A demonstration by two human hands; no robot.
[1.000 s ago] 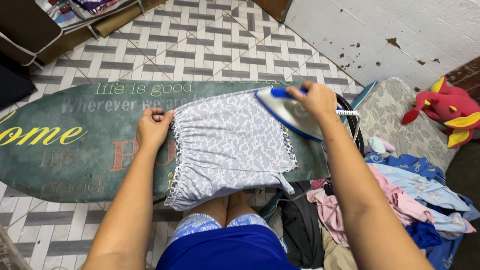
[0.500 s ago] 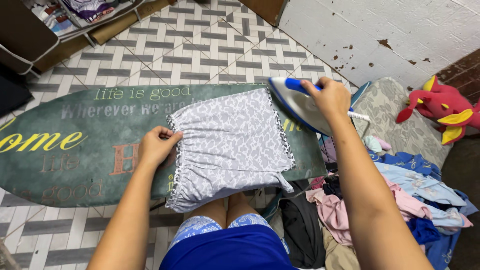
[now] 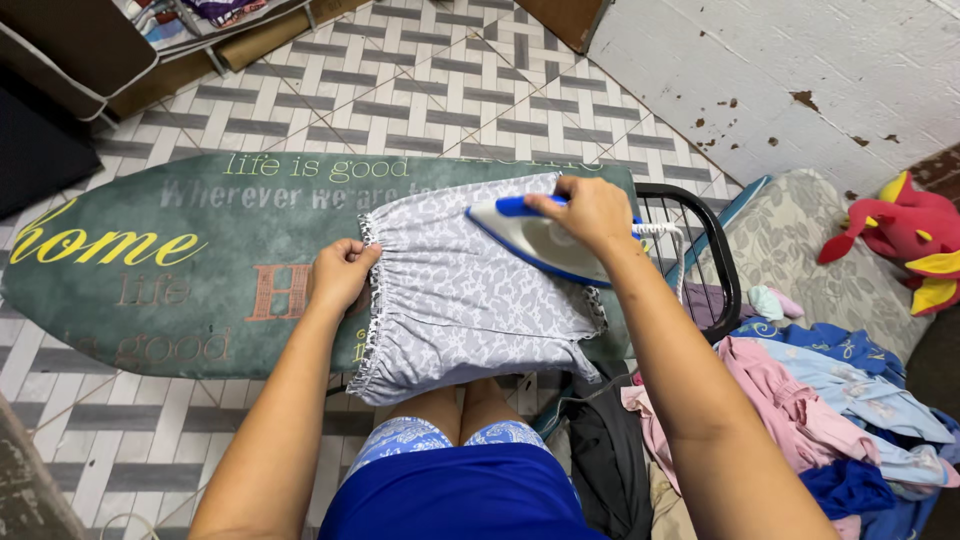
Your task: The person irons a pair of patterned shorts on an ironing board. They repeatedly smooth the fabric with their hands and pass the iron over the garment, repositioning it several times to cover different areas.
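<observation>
A: We're looking straight down on the ironing board (image 3: 150, 290), a green one with lettering, lying across the tiled floor (image 3: 400, 100). The grey patterned shorts (image 3: 470, 290) are spread flat on its right end, waistband at nine o'clock, and the near edge hangs over the board toward our knees.

B: And the iron (image 3: 535, 238), white with a blue handle, sits on the shorts at about one o'clock of the cloth, its nose pointing to nine o'clock. Our right hand (image 3: 590, 208) is wrapped tight round the handle, fingers curled closed on it.

A: Over at nine o'clock our left hand (image 3: 342, 275) has the gathered waistband. Fingers bent in narrow, pinching the elastic edge against the board.

B: Behind the iron, at three o'clock, we see the black wire rest (image 3: 705, 240) at the board's end, and the iron's cord (image 3: 660, 229) runs off that way from the heel.

A: Down at four o'clock there's a pile of clothes (image 3: 830, 390), pink, pale blue and dark blue, heaped beside our right arm. A red and yellow plush toy (image 3: 905, 235) lies at three o'clock by the white wall (image 3: 780, 60).

B: The two hands are well apart, one at each end of the shorts.
</observation>
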